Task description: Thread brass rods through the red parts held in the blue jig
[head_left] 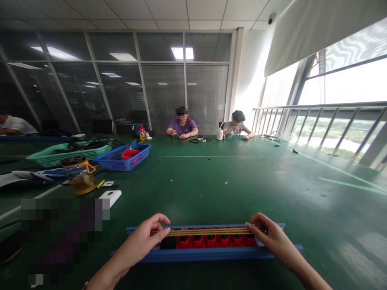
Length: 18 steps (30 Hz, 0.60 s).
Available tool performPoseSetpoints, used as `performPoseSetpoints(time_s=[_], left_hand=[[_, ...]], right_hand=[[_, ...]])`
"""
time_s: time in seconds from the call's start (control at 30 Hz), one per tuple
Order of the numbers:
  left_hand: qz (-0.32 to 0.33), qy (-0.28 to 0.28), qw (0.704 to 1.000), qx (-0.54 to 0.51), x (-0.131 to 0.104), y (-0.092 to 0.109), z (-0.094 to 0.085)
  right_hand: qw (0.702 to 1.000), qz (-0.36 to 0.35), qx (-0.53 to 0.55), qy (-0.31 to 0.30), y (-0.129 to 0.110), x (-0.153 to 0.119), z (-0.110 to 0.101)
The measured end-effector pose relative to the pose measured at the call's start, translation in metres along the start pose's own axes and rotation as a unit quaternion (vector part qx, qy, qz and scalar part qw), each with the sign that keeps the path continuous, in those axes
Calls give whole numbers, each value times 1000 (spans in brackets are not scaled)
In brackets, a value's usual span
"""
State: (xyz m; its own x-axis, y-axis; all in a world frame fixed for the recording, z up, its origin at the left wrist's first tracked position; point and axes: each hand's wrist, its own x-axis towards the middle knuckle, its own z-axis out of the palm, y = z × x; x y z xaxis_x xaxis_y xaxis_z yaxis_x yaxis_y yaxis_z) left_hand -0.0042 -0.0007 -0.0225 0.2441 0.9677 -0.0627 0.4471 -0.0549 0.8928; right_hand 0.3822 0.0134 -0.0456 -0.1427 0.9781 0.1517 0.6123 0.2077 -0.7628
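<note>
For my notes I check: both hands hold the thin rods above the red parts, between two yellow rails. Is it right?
The head view shows blue rails, not yellow. The rest stands: left hand and right hand hold the thin rods above the red parts.

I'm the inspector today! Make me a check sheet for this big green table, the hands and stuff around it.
Surface: green table, pale scraps.
Things in hand: thin sticks above red containers, between blue rails.
Clutter: green basket, blue basket, jar.
Hands: left hand and right hand hold the sticks near their ends.
Cables: dark cables in the green basket; others far right.
Surroundings: two people opposite, metal railing right.
</note>
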Motion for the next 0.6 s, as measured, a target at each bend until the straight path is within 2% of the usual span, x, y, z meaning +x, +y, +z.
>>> performPoseSetpoints(time_s=[0.27,0.6], left_hand=[[4,23,1000,3,-2,6,2],[-24,16,1000,-13,-1,8,4]], right_hand=[[1000,-18,11,-4,-2,-2,0],[1000,-21,17,-14,-7,-1,-1]])
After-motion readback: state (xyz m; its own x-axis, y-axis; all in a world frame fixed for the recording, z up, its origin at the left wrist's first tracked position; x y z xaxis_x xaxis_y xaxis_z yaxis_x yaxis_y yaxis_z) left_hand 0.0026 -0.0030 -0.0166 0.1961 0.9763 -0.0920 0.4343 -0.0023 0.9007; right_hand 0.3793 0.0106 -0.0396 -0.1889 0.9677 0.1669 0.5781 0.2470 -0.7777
